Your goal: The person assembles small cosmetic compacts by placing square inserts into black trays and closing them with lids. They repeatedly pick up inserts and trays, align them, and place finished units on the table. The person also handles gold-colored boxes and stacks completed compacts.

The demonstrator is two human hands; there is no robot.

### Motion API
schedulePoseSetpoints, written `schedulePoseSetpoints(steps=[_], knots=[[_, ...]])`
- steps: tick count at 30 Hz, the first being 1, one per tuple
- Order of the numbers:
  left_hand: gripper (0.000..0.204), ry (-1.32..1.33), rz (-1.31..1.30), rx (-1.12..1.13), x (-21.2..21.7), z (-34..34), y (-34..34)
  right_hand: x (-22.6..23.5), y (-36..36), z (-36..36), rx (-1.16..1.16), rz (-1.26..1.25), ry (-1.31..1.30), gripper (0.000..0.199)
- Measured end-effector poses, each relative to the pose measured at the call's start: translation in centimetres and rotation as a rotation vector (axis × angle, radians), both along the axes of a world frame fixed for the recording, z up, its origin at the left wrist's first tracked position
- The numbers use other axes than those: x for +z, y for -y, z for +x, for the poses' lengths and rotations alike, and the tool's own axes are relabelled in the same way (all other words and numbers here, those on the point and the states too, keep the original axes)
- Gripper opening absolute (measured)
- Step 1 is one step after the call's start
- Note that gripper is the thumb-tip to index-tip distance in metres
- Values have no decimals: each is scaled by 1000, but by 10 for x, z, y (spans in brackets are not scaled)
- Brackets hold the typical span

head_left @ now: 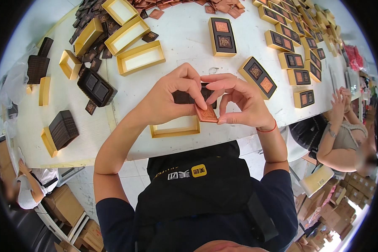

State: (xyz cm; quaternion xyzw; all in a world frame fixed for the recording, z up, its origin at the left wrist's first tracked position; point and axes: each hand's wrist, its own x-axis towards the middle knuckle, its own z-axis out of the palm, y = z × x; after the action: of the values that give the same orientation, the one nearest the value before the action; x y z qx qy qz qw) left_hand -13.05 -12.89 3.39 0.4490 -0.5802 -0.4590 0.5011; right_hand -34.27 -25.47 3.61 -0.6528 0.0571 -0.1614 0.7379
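Observation:
A flat copper-coloured square piece with an embossed face [206, 114] is pinched at its upper left by the thumb and fingers of my left hand [172, 94]. My right hand [243, 101] has its fingers curled, and its thumb tip meets the piece's right corner. Behind my fingers is a dark plastic tray insert [181, 97], partly hidden by both hands. An open gold box [175, 129] lies just below my left hand, near the table's edge. Right of my right hand sits a filled gold box [258, 77] with one dark and one copper square.
Empty gold boxes [141, 57] and a heap of dark squares [85, 19] lie at the upper left. Stacked dark inserts [63, 129] stand at left. Copper squares [172, 5] pile at the back. Filled boxes [282, 40] crowd the right. Another person [338, 138] sits at right.

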Motion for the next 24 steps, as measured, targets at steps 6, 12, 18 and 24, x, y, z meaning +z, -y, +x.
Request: schedulePoseSetpoints(steps=[6, 12, 18, 24], knots=[[28, 18, 22, -47, -7, -4, -1, -6, -8, -2, 36, -96, -3, 49], [37, 225, -65, 123, -8, -13, -8, -19, -16, 2, -196, -424, -17, 55], [49, 578, -12, 189, -19, 15, -30, -36, -6, 4, -316, -955, -142, 43], [51, 461, 56, 169, -33, 15, -29, -29, -4, -1, -173, -687, -180, 32]])
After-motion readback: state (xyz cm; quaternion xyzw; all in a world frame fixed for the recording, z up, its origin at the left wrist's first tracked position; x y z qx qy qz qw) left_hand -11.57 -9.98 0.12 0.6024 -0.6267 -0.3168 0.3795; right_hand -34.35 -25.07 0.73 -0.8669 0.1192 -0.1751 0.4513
